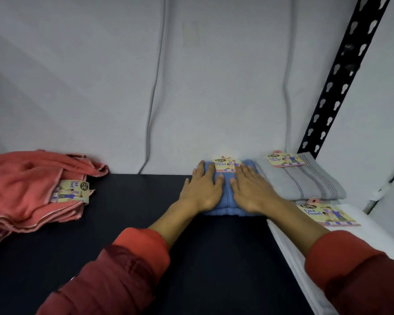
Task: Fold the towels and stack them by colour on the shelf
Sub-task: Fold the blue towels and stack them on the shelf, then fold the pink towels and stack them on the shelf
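From the head camera, we have both palms flat on the folded blue towel (229, 201), which lies on the dark shelf (134, 201) at about one o'clock from the centre of view, pushed back close to the wall. Our left hand (203, 192) covers its left half and our right hand (251, 193) its right half. The fingers (242, 171) of both hands are straight and slightly spread, pressing down and clamping nothing. A paper label (224, 165) pokes up at the towel's far edge between our fingertips.

Touching the blue towel's right side, at two o'clock, sits the folded grey towel (298, 178), and nearer us at four o'clock lies a white towel (350, 237) with its own tag. Well apart at nine o'clock, the pink towels (25, 189) lie in a loose, rumpled pile that we judge is not yet folded.

We judge the step in hand to be seating and smoothing the blue towel in its own place. To do it well, we should press evenly with flat palms, sweeping outward from the middle so trapped air and ridges leave through the edges. We should keep the fold's near edge straight and parallel with the shelf front. Nudging the towel sideways risks dragging the grey towel askew, so any squaring is better done by pressing down, not shoving right. We lift both hands straight up so the top layer does not drag.
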The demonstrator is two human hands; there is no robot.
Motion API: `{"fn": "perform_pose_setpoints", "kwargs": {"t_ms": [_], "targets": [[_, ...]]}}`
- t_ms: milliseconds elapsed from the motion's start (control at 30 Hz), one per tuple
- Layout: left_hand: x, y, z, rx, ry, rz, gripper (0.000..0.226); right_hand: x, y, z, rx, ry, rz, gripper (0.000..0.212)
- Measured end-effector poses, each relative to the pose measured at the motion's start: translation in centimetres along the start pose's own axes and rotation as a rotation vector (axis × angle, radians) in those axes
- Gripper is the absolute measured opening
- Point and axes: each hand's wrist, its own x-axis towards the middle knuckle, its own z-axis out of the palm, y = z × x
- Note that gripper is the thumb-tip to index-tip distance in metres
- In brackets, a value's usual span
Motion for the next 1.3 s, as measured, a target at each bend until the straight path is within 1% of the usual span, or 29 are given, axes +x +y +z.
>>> {"fn": "perform_pose_setpoints", "kwargs": {"t_ms": [67,167,267,400,467,600,700,833,933,1000,1033,1133,1167,1267,1300], "targets": [[-0.6,0.1,-0.3,0.041,-0.021,0.0,0.064,0.0,-0.3,-0.5,-0.012,-0.06,0.016,0.063],[-1.5,-0.3,-0.6,0.075,-0.052,0.012,0.068,-0.1,-0.3,-0.4,0.007,-0.065,0.016,0.062],[-3.2,-1.7,-1.1,0.14,-0.063,-0.014,0.073,-0.4,-0.3,0.1,0.002,-0.01,0.006,0.061],[-6.9,-3.8,-2.5,0.266,-0.078,-0.047,0.074,-1.4,-0.4,0.2,-0.006,0.113,-0.008,0.057],[-9.1,-4.7,-3.6,0.332,-0.106,-0.024,0.07,-1.8,-0.6,-0.2,0.002,0.13,-0.01,0.055],[-13.6,-6.5,-5.7,0.374,-0.135,0.026,0.068,-3.3,-1.5,-1.4,0.024,0.129,0.017,0.055],[-16.5,-8.5,-6.7,0.391,-0.072,0.031,0.066,-5.8,-4.0,-1.7,-0.041,0.163,-0.009,0.052],[-20.0,-10.6,-7.8,0.414,0.037,0.001,0.063,-10.3,-9.7,-0.4,-0.027,0.165,-0.145,0.057],[-23.0,-11.2,-8.6,0.435,0.149,-0.075,0.061,-13.2,-14.1,1.6,0.064,0.085,-0.278,0.061],[-24.4,-11.2,-8.9,0.43,0.18,-0.108,0.062,-14.6,-16.2,2.9,0.113,0.012,-0.332,0.061],[-25.1,-11.4,-9.1,0.423,0.185,-0.124,0.065,-15.0,-16.8,3.5,0.116,-0.005,-0.347,0.062],[-26.3,-11.6,-9.4,0.396,0.227,-0.138,0.084,-15.3,-17.1,4.2,0.127,0.001,-0.334,0.064],[-26.4,-11.6,-9.4,0.388,0.246,-0.137,0.083,-15.3,-16.9,4.1,0.131,-0.002,-0.332,0.065],[-26.5,-11.8,-9.5,0.377,0.286,-0.12,0.06,-15.5,-16.9,4.1,0.111,-0.029,-0.347,0.064],[-26.3,-12.0,-9.7,0.388,0.298,-0.116,0.057,-15.5,-16.9,4.1,0.109,-0.028,-0.349,0.064]]}}
